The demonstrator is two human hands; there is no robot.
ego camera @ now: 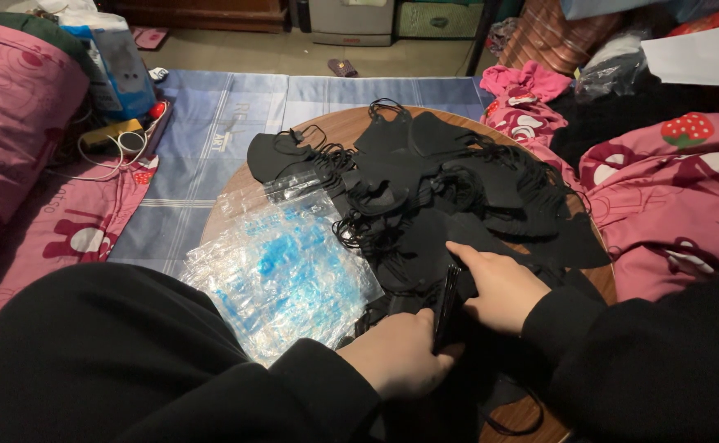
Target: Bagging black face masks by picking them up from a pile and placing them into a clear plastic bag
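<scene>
Cluttered room, pink strawberry-print bedding (15,107) on both sides, blue striped sheet (212,139) on the floor. In the middle a round wooden table (351,125), mostly covered by a heap of black face masks (450,180) w/ tangled ear loops, spread from the far edge to the near edge. Stack of clear plastic bags (281,275) w/ blue print lies at the table's left edge, just beside the heap. Left hand (400,354) at the near edge, fingers curled shut around a small stack of black masks (447,303), held on edge. Right hand (501,287) touches the same stack from the other side, fingers bent, thumb laid along its top. Both sleeves black.
</scene>
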